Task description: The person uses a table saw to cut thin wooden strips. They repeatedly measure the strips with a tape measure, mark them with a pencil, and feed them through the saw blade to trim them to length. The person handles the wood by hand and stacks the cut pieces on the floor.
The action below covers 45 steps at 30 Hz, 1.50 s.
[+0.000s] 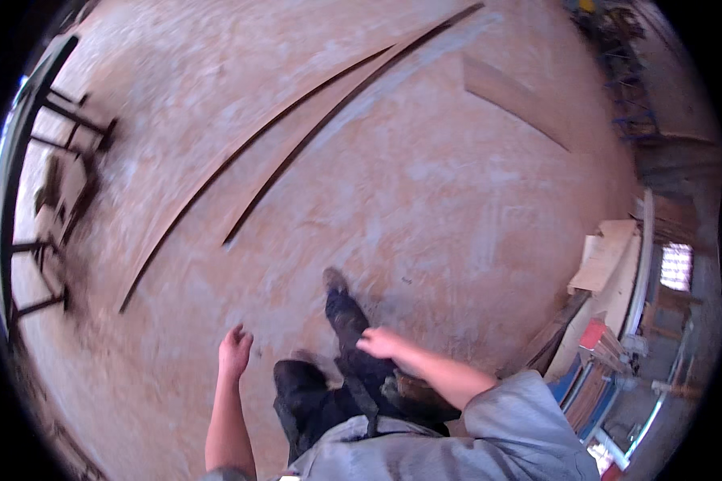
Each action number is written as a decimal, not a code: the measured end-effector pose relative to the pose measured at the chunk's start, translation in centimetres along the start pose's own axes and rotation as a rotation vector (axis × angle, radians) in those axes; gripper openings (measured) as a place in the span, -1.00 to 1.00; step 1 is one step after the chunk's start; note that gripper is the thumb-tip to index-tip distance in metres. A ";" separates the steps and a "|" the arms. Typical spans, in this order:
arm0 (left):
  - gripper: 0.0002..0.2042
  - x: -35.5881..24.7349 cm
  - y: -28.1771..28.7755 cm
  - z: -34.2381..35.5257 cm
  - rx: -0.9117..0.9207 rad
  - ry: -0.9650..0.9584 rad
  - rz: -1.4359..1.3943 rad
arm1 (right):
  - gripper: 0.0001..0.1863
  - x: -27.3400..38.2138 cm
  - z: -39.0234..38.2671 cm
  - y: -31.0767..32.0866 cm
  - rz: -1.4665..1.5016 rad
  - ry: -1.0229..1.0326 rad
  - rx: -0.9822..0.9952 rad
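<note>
As I seemingly walk, left grip [235, 351] hangs apart, right grip [381, 342] unclear.
Reaching the floor strips [297, 150] calls for stooping.

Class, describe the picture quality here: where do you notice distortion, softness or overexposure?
Head view: the long dark frame at left bows along the rim; head view: the left hand and right hand look soft, perhaps from motion; head view: the pale patch at right looks nearly washed out.
</note>
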<state>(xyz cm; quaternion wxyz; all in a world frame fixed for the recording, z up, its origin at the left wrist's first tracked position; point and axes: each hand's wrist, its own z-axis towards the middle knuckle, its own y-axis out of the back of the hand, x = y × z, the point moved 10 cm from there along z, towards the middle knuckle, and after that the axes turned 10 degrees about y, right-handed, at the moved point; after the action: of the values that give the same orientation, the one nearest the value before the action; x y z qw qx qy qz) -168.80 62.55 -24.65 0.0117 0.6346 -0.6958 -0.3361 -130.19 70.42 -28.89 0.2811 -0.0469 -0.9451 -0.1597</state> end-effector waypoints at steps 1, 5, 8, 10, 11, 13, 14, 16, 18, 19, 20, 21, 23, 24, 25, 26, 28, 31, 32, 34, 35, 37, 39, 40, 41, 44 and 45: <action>-0.50 -2.0 0.2 0.0 0.034 0.002 0.015 | -0.41 0.0 1.3 -1.8 -0.083 -0.007 0.095; -0.46 -0.6 0.7 6.5 0.080 -0.017 0.219 | -0.29 6.1 1.9 -1.6 -0.182 -0.197 0.357; -0.46 1.1 2.2 12.9 0.158 0.048 0.412 | -0.23 5.5 4.9 -5.3 -0.064 -0.269 0.306; -0.42 3.9 3.3 17.9 0.156 0.067 0.519 | -0.16 7.1 5.9 -5.1 0.003 -0.398 0.259; -0.40 4.8 3.4 20.9 0.159 0.076 0.568 | -0.09 7.3 6.9 -5.8 0.005 -0.410 0.212; -0.36 7.0 4.7 26.3 0.162 0.107 0.636 | -0.01 8.9 8.2 -6.6 0.053 -0.474 0.104; -0.33 8.3 5.5 28.9 0.166 0.134 0.671 | 0.01 9.5 9.0 -7.0 0.062 -0.508 0.070; -0.30 9.6 6.9 32.9 0.109 0.060 0.546 | 0.02 10.2 10.4 -8.9 0.090 -0.501 0.010; -0.28 7.1 7.4 34.9 0.106 0.033 0.476 | -0.03 10.7 10.5 -10.2 0.035 -0.520 -0.042; -0.27 8.3 7.9 36.5 0.082 0.026 0.437 | -0.06 11.0 10.8 -10.6 0.030 -0.529 -0.043; -0.27 8.0 7.7 37.4 0.071 0.030 0.461 | -0.08 10.7 10.8 -10.7 0.023 -0.544 -0.046; -0.25 9.4 7.8 38.8 0.055 0.092 0.486 | -0.09 11.0 10.7 -10.7 0.012 -0.525 -0.053; -0.29 15.7 7.8 43.9 -0.011 0.181 0.254 | -0.11 11.3 11.3 -9.4 -0.030 -0.470 -0.104; -0.28 16.3 6.7 44.4 0.046 0.366 -0.006 | -0.11 11.2 11.1 -9.7 -0.021 -0.487 -0.124; -0.27 15.6 4.8 44.3 0.080 0.548 -0.277 | -0.11 10.9 11.0 -9.3 -0.016 -0.494 -0.142; -0.25 16.1 3.7 45.6 0.083 0.594 -0.470 | -0.12 10.8 11.4 -8.7 -0.015 -0.481 -0.160; -0.18 18.3 1.3 48.1 0.093 0.677 -0.790 | -0.12 11.0 11.7 -7.3 -0.024 -0.429 -0.222; -0.10 18.5 -2.8 51.9 0.080 0.778 -0.983 | -0.13 10.3 11.9 -5.1 -0.034 -0.440 -0.242; -0.05 19.2 -3.4 53.4 0.095 0.792 -1.017 | -0.13 9.8 12.1 -4.5 -0.034 -0.418 -0.247; -0.02 20.3 -4.5 55.9 0.073 0.828 -1.048 | -0.12 9.1 12.6 -3.6 -0.028 -0.385 -0.265; -0.05 19.8 -4.9 56.6 0.037 0.848 -1.045 | -0.12 8.6 12.6 -3.2 0.002 -0.428 -0.252; -0.09 18.8 -5.6 57.7 0.015 0.906 -1.063 | -0.11 7.6 12.0 -2.7 -0.027 -0.473 -0.250; -0.11 18.1 -6.6 58.9 0.042 0.990 -1.104 | -0.10 7.2 12.1 -2.2 -0.036 -0.478 -0.272; -0.17 18.3 -7.0 60.1 0.076 0.954 -1.108 | -0.09 7.2 12.3 -1.8 -0.046 -0.457 -0.276; -0.23 18.3 -7.3 61.1 0.111 0.915 -1.112 | -0.09 7.1 12.5 -1.5 -0.056 -0.435 -0.281; -0.40 18.9 -7.6 63.2 0.062 0.912 -1.113 | -0.11 6.2 12.4 -1.1 -0.056 -0.377 -0.313; -0.46 19.4 -7.4 63.4 0.023 0.929 -1.106 | -0.12 6.4 12.5 -1.0 -0.047 -0.379 -0.312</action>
<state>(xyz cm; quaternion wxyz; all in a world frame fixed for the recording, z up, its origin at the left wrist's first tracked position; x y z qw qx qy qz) -194.19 74.25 -85.23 0.1278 0.9713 -0.1995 0.0191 -142.19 73.62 -35.54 0.0844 -0.0967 -0.9457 -0.2986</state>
